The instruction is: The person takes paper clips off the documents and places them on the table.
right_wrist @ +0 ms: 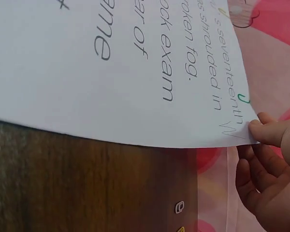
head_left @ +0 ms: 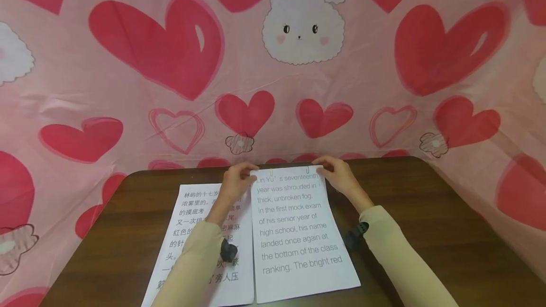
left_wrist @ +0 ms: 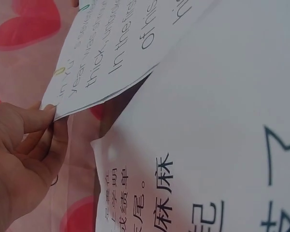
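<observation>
- In the head view, we see the English page (head_left: 294, 231) at the lower centre of the frame, its top edge towards the middle.
- We find the left hand (head_left: 239, 181) at that page's upper left corner: thumb on top, other fingers behind, nearly closed, pinching the paper.
- We find the right hand (head_left: 340, 174) at the upper right corner, thumb over the front and fingers bent behind, pinching too.
- Along the top edge we see a yellow clip (head_left: 271, 172) left of centre and a green clip (head_left: 307, 170) nearer the right hand.
- The Chinese page (head_left: 181, 217) lies at the lower left, just beside the English page, partly hidden by the left sleeve (head_left: 192, 259).
- Both pages are over a brown table (head_left: 426, 231).
- In the right wrist view, we spot a pale clip (right_wrist: 179, 207) at the lower right.
- Behind, a pink backdrop (head_left: 298, 84) with hearts fills the upper frame.
</observation>
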The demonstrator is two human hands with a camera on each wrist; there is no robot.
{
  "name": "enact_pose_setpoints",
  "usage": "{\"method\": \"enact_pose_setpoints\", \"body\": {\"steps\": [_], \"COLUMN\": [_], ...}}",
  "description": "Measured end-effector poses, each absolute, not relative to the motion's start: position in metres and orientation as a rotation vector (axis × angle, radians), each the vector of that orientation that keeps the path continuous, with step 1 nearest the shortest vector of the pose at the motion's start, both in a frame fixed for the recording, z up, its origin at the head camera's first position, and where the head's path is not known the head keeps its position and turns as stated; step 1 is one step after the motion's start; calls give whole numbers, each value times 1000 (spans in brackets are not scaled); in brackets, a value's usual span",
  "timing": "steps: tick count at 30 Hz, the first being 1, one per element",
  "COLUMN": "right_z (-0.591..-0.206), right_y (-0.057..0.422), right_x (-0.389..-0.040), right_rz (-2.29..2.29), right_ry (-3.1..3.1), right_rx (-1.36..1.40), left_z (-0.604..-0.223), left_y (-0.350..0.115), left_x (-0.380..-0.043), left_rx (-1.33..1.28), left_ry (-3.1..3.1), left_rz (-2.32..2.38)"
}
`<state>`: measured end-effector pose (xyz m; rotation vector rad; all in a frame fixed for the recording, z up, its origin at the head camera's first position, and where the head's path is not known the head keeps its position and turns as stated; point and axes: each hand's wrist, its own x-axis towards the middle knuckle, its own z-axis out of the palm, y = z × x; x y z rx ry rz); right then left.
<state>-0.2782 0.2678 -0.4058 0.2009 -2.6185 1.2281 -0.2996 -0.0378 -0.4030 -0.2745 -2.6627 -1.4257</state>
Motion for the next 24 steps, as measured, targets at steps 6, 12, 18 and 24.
{"method": "enact_pose_setpoints", "body": {"steps": [6, 12, 18, 24], "right_z": [-403, -400, -402, -402], "right_y": [268, 264, 259, 257], "right_x": [-277, -280, -282, -284], "right_rz": [1258, 1184, 1134, 1090], "right_ry": [-2619, -2665, -2733, -2739], "right_rx": [306, 429, 483, 462], "left_z": [-405, -404, -405, -405], "left_y": [-39, -38, -37, -38], "left_x": [-299, -297, -294, -294], "left_rx": [-262, -260, -263, -272], "left_ry": [-2618, -2617, -2620, -2639], "left_rz": [-1473, -1493, -1513, -1516]}}
